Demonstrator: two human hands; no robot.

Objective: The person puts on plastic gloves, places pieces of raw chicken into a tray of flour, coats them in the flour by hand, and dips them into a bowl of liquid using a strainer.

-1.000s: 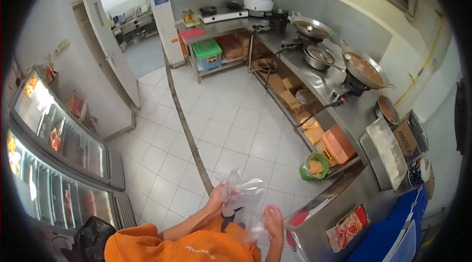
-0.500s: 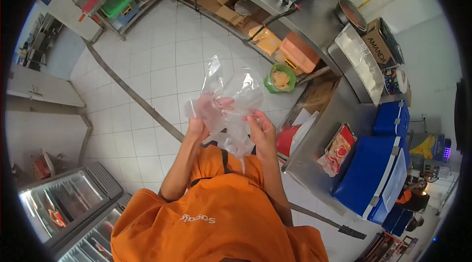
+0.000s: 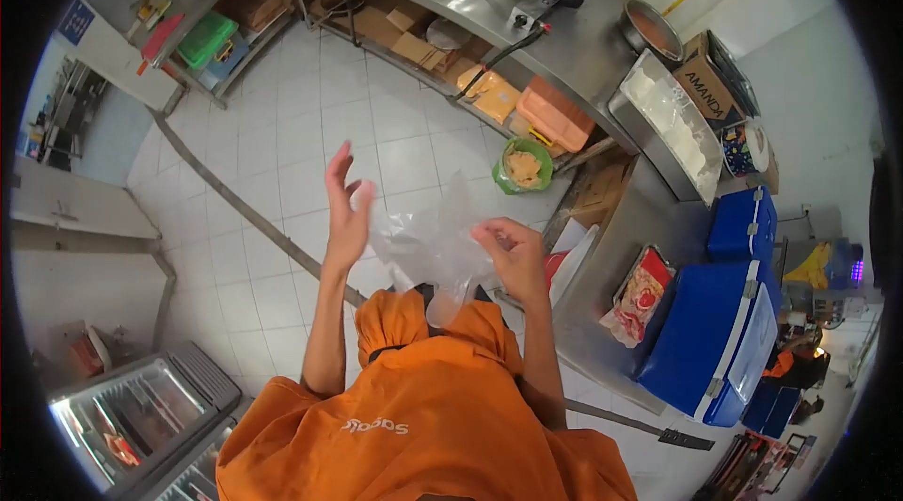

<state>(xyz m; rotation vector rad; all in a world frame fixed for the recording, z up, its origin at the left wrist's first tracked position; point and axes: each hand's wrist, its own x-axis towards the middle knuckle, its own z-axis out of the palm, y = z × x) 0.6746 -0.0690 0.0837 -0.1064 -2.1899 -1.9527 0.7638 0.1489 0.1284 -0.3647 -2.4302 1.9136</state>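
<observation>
A clear plastic bag (image 3: 428, 247) hangs loosely in front of my orange shirt, its lower end near my waist. My right hand (image 3: 513, 252) pinches the bag's right edge between thumb and fingers. To the left of the bag, my left hand (image 3: 348, 214) is raised with its fingers apart and nothing held in it. The bag's left side comes close to that hand's palm; whether they touch I cannot tell. Its inside looks crumpled and see-through, with no contents that I can make out.
Ahead runs a steel counter (image 3: 480, 12) with pans on it. A green-lined bin (image 3: 522, 165) stands on the tiled floor. At right are a steel tray of white powder (image 3: 670, 120), a red-and-white food package (image 3: 640, 299) and a blue cooler (image 3: 696, 336). Glass-topped freezers (image 3: 132, 407) stand at lower left.
My left hand has let go of the bag and moved up and left, its fingers spreading. The bag has dropped a little and now hangs from my right hand.
</observation>
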